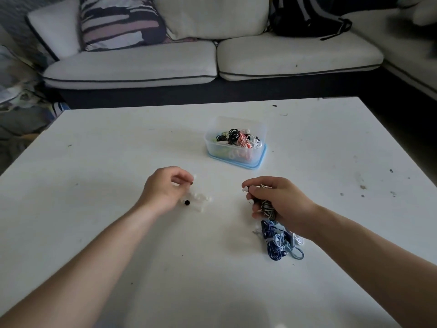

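Left hand, in the middle left of the frame, has thumb and forefinger pinched together on a small piece too tiny to identify, probably one of the silicone ear tips. Just beside it, on the white table, lie several loose white ear tips and one black ear tip. These look nearly weightless, soft and springy, so they would likely roll or flick away under a careless touch; a fingertip pinch from above suits them best. Further up, in the centre of the frame, a clear plastic container standing on its blue lid holds more coiled earphones in black, pink and white. To the right, the right hand is curled around a wound earphone bundle, its white earbud poking out past the fingers. The cord looks light, limp and easily tangled, and the thin wire at the buds is probably the weak spot, so the wrapped middle is the place to grip, as now. Below that hand, towards the lower right, blue earphone bundles lie on the table, touching or nearly touching the wrist.
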`<state>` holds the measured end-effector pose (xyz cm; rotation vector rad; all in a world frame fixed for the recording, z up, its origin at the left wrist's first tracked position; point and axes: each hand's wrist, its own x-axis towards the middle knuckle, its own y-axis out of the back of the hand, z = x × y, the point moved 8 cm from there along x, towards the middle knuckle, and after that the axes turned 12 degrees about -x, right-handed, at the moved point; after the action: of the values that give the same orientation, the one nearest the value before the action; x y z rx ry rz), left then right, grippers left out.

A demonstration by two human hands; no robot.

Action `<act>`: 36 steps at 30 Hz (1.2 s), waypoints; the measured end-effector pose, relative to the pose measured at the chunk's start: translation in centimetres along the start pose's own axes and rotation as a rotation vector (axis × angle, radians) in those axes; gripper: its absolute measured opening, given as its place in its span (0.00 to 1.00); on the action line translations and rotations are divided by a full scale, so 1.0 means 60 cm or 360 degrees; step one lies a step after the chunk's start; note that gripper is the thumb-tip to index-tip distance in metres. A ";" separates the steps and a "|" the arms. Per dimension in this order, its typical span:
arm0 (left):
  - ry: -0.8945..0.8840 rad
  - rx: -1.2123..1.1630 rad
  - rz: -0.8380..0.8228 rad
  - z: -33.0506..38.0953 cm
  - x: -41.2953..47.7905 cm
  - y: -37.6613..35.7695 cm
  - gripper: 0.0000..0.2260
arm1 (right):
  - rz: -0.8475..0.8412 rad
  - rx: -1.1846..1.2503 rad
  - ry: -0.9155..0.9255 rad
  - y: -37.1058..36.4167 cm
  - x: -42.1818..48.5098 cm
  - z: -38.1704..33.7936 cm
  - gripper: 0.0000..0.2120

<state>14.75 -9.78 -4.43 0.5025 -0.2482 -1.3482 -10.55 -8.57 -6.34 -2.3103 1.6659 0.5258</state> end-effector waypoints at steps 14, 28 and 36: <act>-0.0163 0.0721 -0.0199 -0.039 -0.001 -0.047 0.12 | -0.0011 0.0076 -0.0042 -0.001 0.000 0.004 0.06; -0.0186 0.0857 -0.0109 -0.031 0.003 -0.043 0.08 | 0.0119 0.0215 0.0040 0.042 0.005 -0.025 0.05; -0.0185 0.0393 -0.0376 -0.015 -0.006 -0.085 0.08 | 0.0143 0.0184 0.0018 0.047 0.008 -0.021 0.06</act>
<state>10.64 -9.93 -7.63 0.6765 -0.4665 -1.5889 -12.92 -10.39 -5.37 -2.1699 1.7631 0.4225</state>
